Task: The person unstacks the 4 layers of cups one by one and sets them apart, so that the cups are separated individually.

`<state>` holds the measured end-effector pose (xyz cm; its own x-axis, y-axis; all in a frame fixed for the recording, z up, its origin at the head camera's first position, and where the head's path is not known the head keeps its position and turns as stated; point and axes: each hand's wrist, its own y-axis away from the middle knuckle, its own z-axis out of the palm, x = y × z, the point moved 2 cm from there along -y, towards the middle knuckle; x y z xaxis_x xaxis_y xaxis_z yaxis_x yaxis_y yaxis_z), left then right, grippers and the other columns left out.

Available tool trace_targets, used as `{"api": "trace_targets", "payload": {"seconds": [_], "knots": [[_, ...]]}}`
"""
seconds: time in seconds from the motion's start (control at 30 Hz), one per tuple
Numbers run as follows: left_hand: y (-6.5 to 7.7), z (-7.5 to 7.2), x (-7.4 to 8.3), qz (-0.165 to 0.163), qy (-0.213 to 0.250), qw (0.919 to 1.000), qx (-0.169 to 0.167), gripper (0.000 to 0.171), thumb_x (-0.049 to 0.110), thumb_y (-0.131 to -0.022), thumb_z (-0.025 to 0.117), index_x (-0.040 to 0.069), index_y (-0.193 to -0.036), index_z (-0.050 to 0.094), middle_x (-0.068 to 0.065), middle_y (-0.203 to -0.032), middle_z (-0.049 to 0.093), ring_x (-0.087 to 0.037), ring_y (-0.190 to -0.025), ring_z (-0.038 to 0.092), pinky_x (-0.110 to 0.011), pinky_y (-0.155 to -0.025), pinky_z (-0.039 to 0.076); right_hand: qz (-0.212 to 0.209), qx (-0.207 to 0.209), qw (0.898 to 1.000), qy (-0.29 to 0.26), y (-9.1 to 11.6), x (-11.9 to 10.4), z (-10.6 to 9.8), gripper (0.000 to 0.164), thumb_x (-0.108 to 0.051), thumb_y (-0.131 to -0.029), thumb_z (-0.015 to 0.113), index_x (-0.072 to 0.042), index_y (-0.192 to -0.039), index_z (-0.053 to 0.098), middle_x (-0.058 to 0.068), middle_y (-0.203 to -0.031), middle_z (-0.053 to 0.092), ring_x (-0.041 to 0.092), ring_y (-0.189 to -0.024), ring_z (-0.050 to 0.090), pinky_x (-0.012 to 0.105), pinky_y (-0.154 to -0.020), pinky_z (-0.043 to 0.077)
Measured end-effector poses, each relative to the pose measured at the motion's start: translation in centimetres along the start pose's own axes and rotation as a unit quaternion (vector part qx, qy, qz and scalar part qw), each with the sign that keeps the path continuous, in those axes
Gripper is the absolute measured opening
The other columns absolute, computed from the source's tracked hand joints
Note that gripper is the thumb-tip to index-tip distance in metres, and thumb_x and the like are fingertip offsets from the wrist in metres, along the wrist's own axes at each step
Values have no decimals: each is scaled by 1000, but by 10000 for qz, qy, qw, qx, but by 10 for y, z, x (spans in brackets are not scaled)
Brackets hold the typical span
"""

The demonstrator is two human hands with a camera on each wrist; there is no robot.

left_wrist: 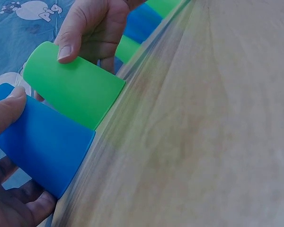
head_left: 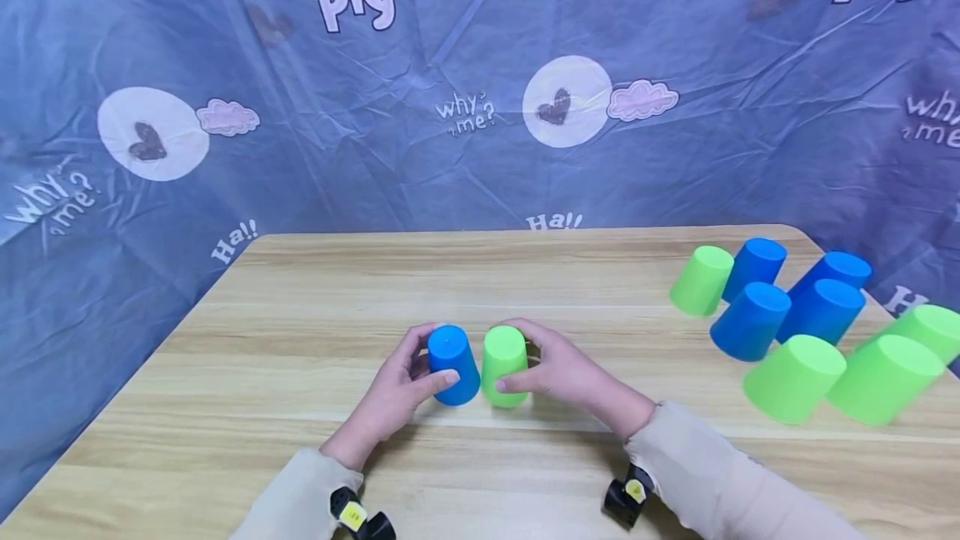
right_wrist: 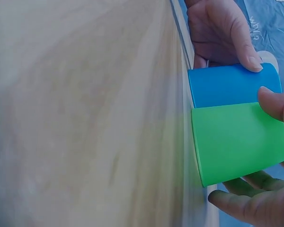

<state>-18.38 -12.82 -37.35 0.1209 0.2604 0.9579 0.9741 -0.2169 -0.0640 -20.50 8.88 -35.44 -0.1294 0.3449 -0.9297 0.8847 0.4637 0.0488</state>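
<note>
Two upside-down plastic cups stand side by side at the middle of the table in the head view. My left hand [head_left: 401, 386] grips the blue cup [head_left: 453, 365], thumb on the near side and fingers around its left and back. The green cup [head_left: 504, 363] is held by my right hand [head_left: 566, 369], its thumb across the front. In the left wrist view the blue cup [left_wrist: 45, 142] and green cup [left_wrist: 75, 85] have their rims on the tabletop, very close together. The right wrist view shows the green cup [right_wrist: 241, 142] in front of the blue cup [right_wrist: 232, 85].
On the right of the wooden table [head_left: 262, 298] stand several more upside-down cups, among them a green cup [head_left: 701, 282], a blue cup [head_left: 750, 322] and a nearer green cup [head_left: 795, 380]. A printed blue cloth [head_left: 420, 173] hangs behind the table.
</note>
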Motion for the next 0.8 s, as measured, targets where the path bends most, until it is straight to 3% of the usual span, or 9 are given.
{"api": "trace_targets", "payload": {"seconds": [0.37,0.8], "knots": [[1,-1,-1,-49,-64,10000,55,53,17,-85,68,18,-132,43,-11,-130,49,-37,-121,48,-56,-99,37,131,-22,9998,-159,-1,7,4,63,-17,-72,78,-17,-128,50,2,-115,59,26,-113,51,52,-100,36],[-1,0,-2,71,-68,10000,12,53,17,-85,67,18,-132,43,-12,-130,48,-37,-121,47,-56,-100,36,-15,23,9999,-112,0,10,1,62,-21,-74,77,-18,-129,49,2,-115,59,25,-114,51,52,-100,35]]}}
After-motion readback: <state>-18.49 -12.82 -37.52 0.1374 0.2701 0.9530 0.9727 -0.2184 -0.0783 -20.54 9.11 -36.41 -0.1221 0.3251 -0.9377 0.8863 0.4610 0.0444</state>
